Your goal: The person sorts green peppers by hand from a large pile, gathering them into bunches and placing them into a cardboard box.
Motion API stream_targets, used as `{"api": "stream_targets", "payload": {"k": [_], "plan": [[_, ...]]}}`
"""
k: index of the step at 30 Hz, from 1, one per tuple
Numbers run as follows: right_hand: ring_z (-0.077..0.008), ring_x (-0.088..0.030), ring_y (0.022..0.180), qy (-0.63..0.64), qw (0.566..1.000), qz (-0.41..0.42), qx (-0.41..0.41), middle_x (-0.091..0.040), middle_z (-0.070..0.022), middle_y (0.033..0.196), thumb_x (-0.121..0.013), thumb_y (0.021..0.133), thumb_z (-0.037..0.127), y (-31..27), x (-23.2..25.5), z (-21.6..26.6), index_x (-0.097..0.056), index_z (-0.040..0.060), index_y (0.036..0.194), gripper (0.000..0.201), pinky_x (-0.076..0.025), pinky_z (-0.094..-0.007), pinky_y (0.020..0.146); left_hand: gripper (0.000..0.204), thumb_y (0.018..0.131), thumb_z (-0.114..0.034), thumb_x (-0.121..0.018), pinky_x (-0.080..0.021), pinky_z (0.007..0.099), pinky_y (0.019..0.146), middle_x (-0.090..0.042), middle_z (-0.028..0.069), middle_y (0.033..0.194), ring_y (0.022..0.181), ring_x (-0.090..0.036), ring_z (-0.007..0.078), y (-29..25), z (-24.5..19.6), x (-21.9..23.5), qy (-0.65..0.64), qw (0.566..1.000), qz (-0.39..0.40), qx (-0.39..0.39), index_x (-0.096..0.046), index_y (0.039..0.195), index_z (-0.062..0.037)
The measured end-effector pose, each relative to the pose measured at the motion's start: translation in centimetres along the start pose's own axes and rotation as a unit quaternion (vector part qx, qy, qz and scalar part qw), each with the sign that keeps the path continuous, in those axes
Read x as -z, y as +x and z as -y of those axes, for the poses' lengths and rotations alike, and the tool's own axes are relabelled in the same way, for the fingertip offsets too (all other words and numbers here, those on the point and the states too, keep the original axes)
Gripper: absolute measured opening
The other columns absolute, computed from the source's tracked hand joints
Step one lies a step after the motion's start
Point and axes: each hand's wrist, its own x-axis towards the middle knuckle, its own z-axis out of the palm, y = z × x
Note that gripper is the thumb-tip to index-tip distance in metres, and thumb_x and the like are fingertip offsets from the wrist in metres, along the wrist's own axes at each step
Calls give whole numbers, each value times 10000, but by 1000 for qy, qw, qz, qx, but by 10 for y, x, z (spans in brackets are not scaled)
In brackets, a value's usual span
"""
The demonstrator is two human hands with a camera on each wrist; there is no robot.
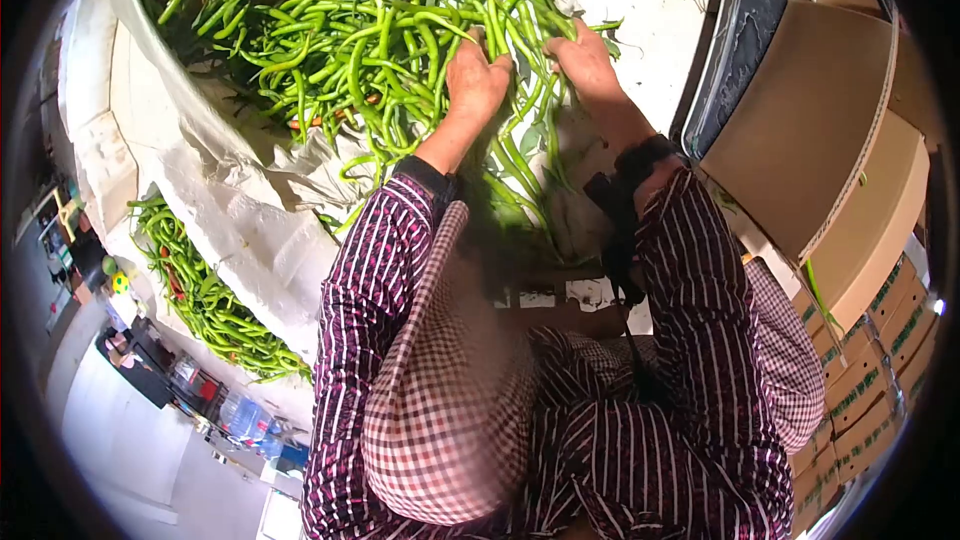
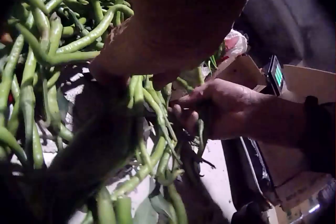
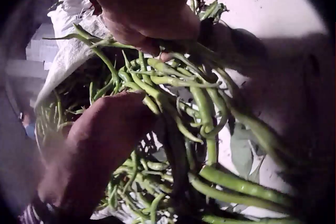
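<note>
Loosely curled, the left hand (image 1: 475, 83) and right hand (image 1: 592, 65) grip green chili peppers (image 3: 202, 103) — probably steadying the tangled pods between them — near the white sheeting's (image 1: 250, 240) near edge.

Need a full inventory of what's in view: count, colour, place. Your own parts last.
Green peppers: too many to count, main heap top centre; second heap lower left
Red peppers: a few, scattered among the green
Leaves: several, green, among the peppers
Sheeting: whitish, beside and under the heaps; pieces unclear
Open cardboard box: one, brown, right
Stacked cartons: several, brown with green print, lower right
Lit display: one, green, near the box
Plastic bottle: bluish, lower left, count unclear
Checked cloth: red-white, over the lap and arms
Striped sleeves: two, dark with white stripes
Left hand, right hand: bare, at the main heap
</note>
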Motion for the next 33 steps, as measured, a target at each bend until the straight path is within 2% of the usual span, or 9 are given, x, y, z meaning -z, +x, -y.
{"api": "stream_targets", "payload": {"k": [4,6,9,16,22,24,28,31,33], "plan": [[-79,-486,615,-12,997,53,-49,-589,-8,786,-594,811,140,9,5,7,-605,1,1011,245,-397,-225,532,500,791,-182,-658,-493,323,825,-663,172,1014,862,-650,226,14,-2,-5,-42,995,56,67,-514,1214,44],[-61,-478,618,70,982,172,-21,-568,16,762,-601,821,154,-2,6,18,-617,22,981,208,-383,-214,515,467,810,-171,-661,-522,318,748,-662,161,974,811,-652,219,19,14,-24,-183,980,2,75,-513,1199,42],[-63,-492,640,89,983,147,-68,-561,20,786,-581,841,127,3,-9,8,-603,29,990,180,-386,-209,521,373,802,-82,-684,-546,309,537,-652,131,882,694,-651,196,19,-1,-17,-371,910,91,160,-518,1124,6],[-93,-547,732,136,974,179,-8,-603,-13,851,-593,842,140,-39,8,12,-603,16,1070,260,-433,-244,620,361,799,-28,-682,-574,338,594,-644,133,896,716,-660,228,-4,-20,16,-477,844,171,177,-510,1112,16],[-85,-527,613,94,977,188,-43,-575,6,666,-684,798,262,-88,3,26,-664,48,803,214,-407,-240,569,360,831,-70,-655,-550,352,590,-610,98,790,644,-616,196,-33,-35,25,-510,831,172,143,-485,1142,-8],[-92,-527,613,87,972,218,-34,-576,0,664,-671,807,275,-91,6,28,-662,43,800,232,-405,-247,567,305,842,-61,-626,-545,419,546,-574,111,768,583,-586,207,-34,-38,40,-584,743,265,188,-462,1095,-7],[-111,-531,653,94,960,260,-29,-598,-41,716,-625,836,288,-105,28,37,-659,30,831,261,-398,-264,559,253,829,-42,-616,-567,361,576,-610,128,787,661,-628,222,-42,-14,45,-621,726,170,243,-532,1056,30],[-98,-519,669,-49,975,174,130,-573,-25,763,-588,856,202,-105,58,27,-647,29,858,182,-422,-257,586,255,798,-44,-638,-558,306,660,-642,103,849,713,-642,191,-51,-2,71,-536,790,175,241,-584,1034,37],[-90,-519,666,33,988,142,45,-564,-15,758,-585,853,187,-102,62,29,-640,31,836,165,-430,-258,586,302,778,-49,-646,-539,280,662,-642,83,855,709,-633,166,-64,-8,82,-482,818,216,226,-581,1061,35]]}}
